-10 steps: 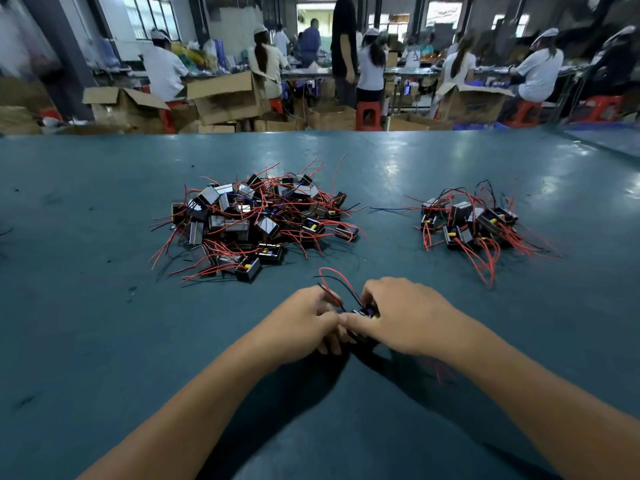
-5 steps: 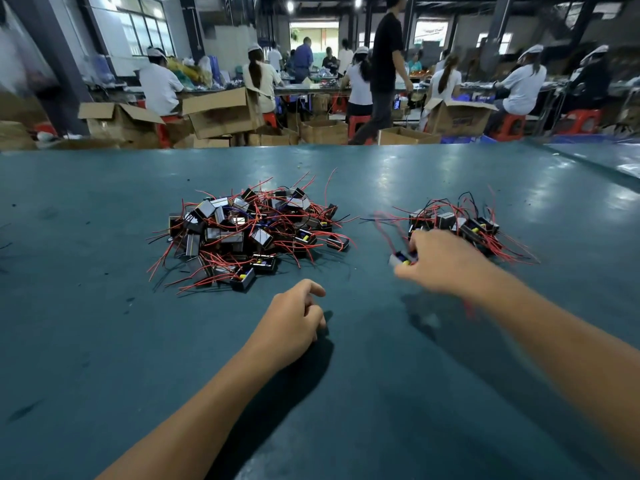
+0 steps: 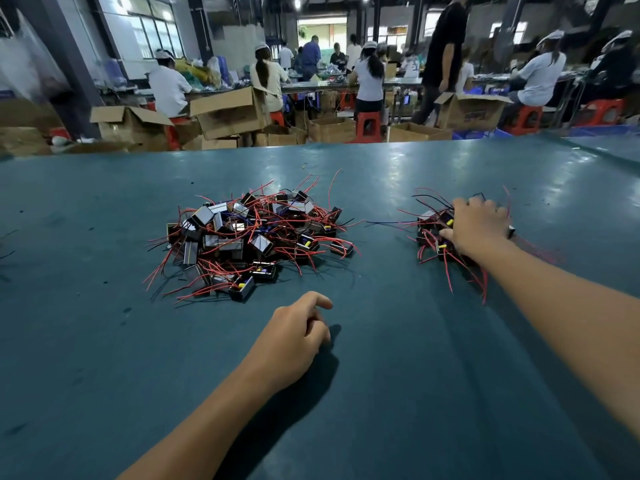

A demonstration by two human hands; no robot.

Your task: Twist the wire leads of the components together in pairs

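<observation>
My left hand (image 3: 294, 336) rests on teal tabletop (image 3: 86, 341), fingers loosely curled, holding nothing. My right hand (image 3: 476, 228) reaches out flat over small pile of components (image 3: 434, 237) at right, fingers spread on top of it; whether it grips one, cannot tell. Larger pile of components (image 3: 249, 237), black boxes with red wire leads (image 3: 166, 263) splaying outward, lies left of centre, well apart from small pile. Behind tabletop: cardboard boxes (image 3: 228, 112), seated workers (image 3: 169, 86), red stools (image 3: 369, 124).
</observation>
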